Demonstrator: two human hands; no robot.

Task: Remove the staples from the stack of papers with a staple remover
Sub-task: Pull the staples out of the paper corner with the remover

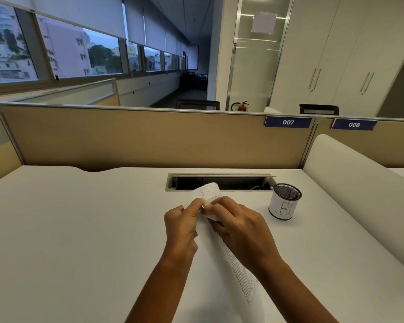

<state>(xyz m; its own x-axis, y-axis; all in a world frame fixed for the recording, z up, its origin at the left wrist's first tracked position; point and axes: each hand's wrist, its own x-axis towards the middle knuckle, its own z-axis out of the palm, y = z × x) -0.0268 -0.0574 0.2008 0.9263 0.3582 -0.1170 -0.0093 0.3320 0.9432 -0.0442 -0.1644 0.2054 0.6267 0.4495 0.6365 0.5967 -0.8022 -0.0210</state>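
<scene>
Both hands hold the papers (240, 273) just above the desk (79, 229), near centre: the left hand (181, 226) pinches the far corner, and the right hand (239, 229) grips a small metal tool (203, 207) there, mostly hidden. The sheets look light, floppy and easily torn, best pinched close to the staple. The white desk is smooth; a mesh cup (285, 201) stands right, partitions (149, 138) beyond.
</scene>
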